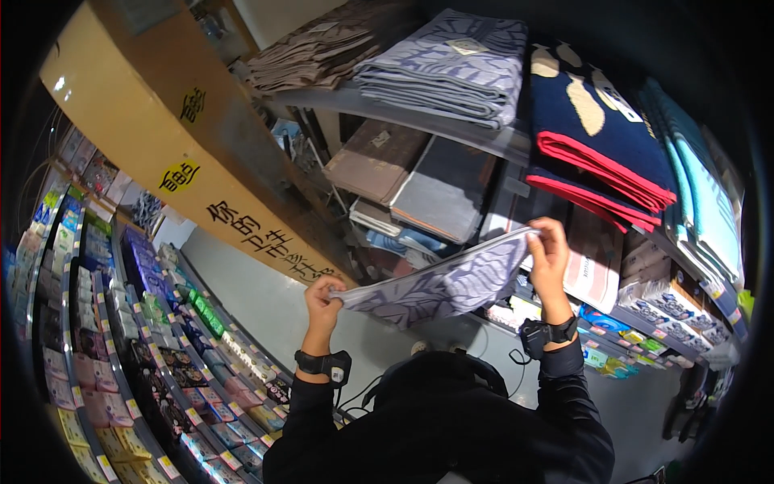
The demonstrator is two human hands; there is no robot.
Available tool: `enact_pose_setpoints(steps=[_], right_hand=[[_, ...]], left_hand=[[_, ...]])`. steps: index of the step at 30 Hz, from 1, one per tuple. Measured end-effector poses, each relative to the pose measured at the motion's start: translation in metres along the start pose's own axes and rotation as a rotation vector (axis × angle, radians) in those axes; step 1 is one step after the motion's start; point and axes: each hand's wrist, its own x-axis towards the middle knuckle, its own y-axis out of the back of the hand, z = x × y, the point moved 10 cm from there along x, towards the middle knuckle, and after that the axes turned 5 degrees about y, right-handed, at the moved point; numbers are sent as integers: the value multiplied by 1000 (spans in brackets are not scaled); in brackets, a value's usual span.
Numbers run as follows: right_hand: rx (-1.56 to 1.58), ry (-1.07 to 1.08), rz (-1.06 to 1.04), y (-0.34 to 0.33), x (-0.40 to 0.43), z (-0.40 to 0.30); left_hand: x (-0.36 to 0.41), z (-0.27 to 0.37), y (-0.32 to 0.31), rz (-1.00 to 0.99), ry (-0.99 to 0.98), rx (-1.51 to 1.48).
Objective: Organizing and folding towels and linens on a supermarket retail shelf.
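A grey-purple leaf-patterned towel (441,278) hangs stretched between my two hands. My left hand (324,299) pinches one end of its hemmed edge, and my right hand (549,247) grips the other end, held higher. The cloth sags below that edge, above the floor. Beyond it, on the upper shelf, lies a folded stack of matching grey-purple towels (444,66) with a small tag on top. Dark straps with small devices circle both my wrists.
Navy towels with red edges (598,133) and turquoise towels (701,181) lie right of the stack, brown towels (320,45) left. Below are folded brown and grey towels (444,187). A yellow pillar (175,157) bearing writing stands left. Shelves of packaged goods (151,339) curve along the left.
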Motion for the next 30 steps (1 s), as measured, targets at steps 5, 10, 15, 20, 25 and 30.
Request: enact_pose_setpoints(steps=[5,10,15,20,25,30], right_hand=[[136,80,156,29,4,0],[173,50,246,47,0,14],[323,-55,348,72,-9,46],[307,-32,350,75,-4,38],[303,-1,340,75,-3,31],[315,-27,333,80,-6,38]], left_hand=[[-2,-4,-22,-67,176,-99],[-4,-18,-26,-70,272,-89],[0,22,-50,-235,-21,324],[-2,33,-70,-315,-85,563],[1,21,-68,-312,-13,544],[-2,8,-60,-260,39,379]])
